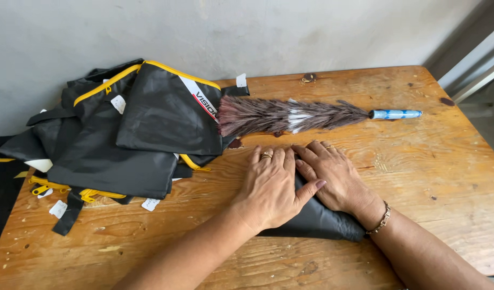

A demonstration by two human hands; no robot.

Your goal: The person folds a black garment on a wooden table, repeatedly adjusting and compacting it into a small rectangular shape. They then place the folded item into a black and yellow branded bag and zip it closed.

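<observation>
Head view: left hand (268, 188) and right hand (335, 180) press flat, grips wide, on folded black fabric (317, 220) angled toward lower right.

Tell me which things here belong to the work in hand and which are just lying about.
In hand:
- folded black fabric piece, pressed flat under left hand and right hand
- pile of black bags with yellow trim, alike in fabric

Lying about:
- feather duster with blue handle
- wooden table

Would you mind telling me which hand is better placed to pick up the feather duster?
Probably the right hand: it lies nearer the feather duster and its blue handle than the left hand.
</observation>
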